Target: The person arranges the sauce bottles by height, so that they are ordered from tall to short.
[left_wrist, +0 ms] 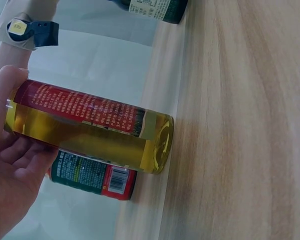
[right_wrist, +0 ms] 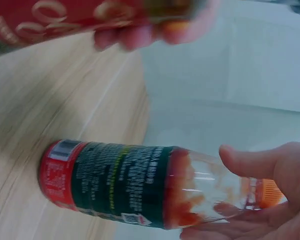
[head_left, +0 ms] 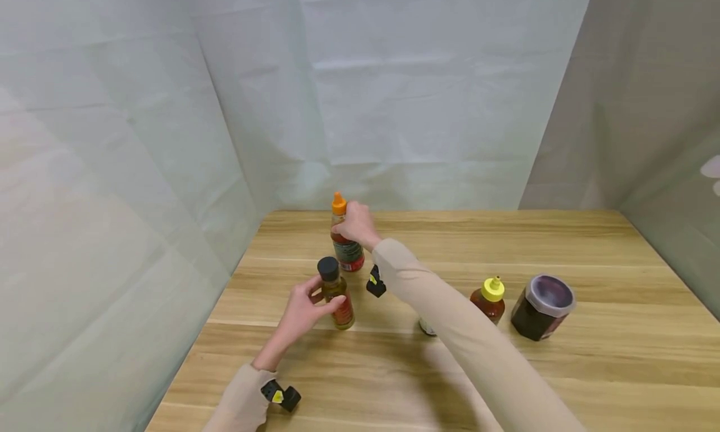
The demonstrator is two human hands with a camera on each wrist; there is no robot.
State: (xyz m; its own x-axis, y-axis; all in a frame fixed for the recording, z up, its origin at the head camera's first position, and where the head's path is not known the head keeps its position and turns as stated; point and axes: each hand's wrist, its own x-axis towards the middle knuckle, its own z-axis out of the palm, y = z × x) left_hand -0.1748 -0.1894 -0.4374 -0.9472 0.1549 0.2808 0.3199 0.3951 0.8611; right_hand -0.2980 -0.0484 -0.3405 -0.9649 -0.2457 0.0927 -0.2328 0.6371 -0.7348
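Observation:
My left hand [head_left: 302,307] holds a bottle of yellow oil [head_left: 343,310] with a black cap and red label, thumb on one side and fingers on the other. In the left wrist view this oil bottle [left_wrist: 90,130] has its base at or just above the wood; I cannot tell which. Farther back, my right hand [head_left: 359,224] grips the upper part of a clear squeeze bottle of red sauce [head_left: 349,252] with an orange cap. The right wrist view shows this sauce bottle [right_wrist: 120,180] half drained, its green and red label facing the camera, with the thumb at its shoulder.
Right of the right sleeve [head_left: 450,313] stand a red sauce bottle with a yellow nozzle cap [head_left: 493,289] and a dark jar with a pale lilac lid [head_left: 542,307]. The sleeve mostly hides another container [head_left: 426,327]. Pale sheets [head_left: 416,94] hang behind the wooden table [head_left: 630,276].

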